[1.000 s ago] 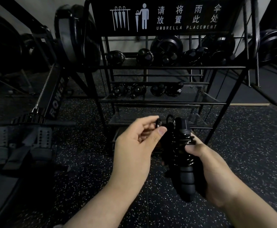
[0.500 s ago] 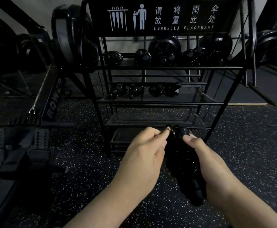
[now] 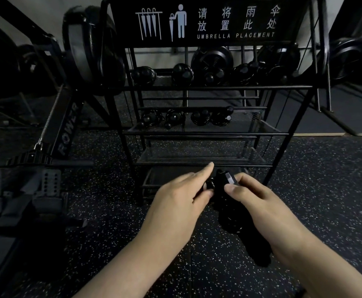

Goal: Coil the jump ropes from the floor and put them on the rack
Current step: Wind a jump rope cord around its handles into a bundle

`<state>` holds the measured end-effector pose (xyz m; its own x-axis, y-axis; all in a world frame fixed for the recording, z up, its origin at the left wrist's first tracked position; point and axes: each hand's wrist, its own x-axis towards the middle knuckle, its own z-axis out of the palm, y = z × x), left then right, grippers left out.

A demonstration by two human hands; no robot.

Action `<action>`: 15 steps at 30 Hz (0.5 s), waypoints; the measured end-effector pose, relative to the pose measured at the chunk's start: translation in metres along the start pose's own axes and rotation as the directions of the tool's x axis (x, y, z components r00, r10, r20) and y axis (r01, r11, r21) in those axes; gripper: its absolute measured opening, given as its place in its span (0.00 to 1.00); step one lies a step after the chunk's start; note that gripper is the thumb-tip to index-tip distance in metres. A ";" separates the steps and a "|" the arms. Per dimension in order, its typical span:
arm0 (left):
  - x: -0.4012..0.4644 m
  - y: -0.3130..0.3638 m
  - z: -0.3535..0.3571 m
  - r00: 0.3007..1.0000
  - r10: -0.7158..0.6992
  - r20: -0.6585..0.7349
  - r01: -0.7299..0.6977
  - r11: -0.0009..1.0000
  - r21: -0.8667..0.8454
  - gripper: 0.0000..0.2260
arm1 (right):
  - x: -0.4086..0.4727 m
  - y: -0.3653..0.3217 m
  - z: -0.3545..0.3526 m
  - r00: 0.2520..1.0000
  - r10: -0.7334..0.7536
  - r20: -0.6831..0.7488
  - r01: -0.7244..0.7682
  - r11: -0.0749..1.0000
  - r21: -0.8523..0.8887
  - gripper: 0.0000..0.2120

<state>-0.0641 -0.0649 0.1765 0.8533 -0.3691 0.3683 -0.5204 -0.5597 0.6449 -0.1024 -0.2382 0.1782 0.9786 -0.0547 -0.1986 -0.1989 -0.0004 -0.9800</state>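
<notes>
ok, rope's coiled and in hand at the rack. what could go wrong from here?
1. The coiled jump rope is held in the right hand, while the left hand only pinches the loose end at the top; if that slips, the wraps may spring loose.
2. The rack shelf already holds a row of coiled ropes; this one might knock them.

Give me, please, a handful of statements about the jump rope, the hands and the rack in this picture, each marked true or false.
1. The right hand holds the coiled jump rope. True.
2. The jump rope already lies on the rack. False: it is held in front of the rack, above the floor.
3. The left hand pinches a loop of the rope. True.
4. The sign on the rack reads "Towel Placement". False: it reads "Umbrella Placement".
5. All shelves of the rack are bare. False: dark bundles sit on the upper shelves.
</notes>
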 end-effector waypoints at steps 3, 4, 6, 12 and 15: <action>0.001 0.002 -0.002 0.996 0.041 0.075 -0.041 0.999 0.007 0.25 | 0.002 0.001 -0.002 1.000 0.006 -0.024 -0.005 1.000 0.024 0.12; 0.000 0.002 -0.003 0.995 0.045 0.091 -0.045 0.999 -0.003 0.24 | 0.002 0.001 -0.002 1.000 0.000 -0.031 0.000 1.000 0.027 0.12; -0.001 0.004 -0.004 0.995 0.037 0.097 -0.034 0.999 -0.025 0.21 | 0.003 0.003 -0.002 0.999 -0.016 -0.039 0.016 1.000 0.009 0.12; 0.003 0.006 -0.005 0.988 -0.147 0.047 0.153 0.974 -0.169 0.05 | 0.002 0.002 0.004 0.995 -0.066 -0.074 0.060 0.994 -0.089 0.05; 0.006 0.004 -0.005 0.970 -0.230 0.078 0.242 0.943 -0.229 0.03 | 0.001 0.001 0.005 0.994 -0.086 -0.060 0.074 0.980 -0.186 0.05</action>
<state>-0.0611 -0.0652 0.1846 0.9449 -0.2874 0.1571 -0.2773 -0.4467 0.8506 -0.1010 -0.2335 0.1773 0.9871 -0.1144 -0.1122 -0.1326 -0.1900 -0.9728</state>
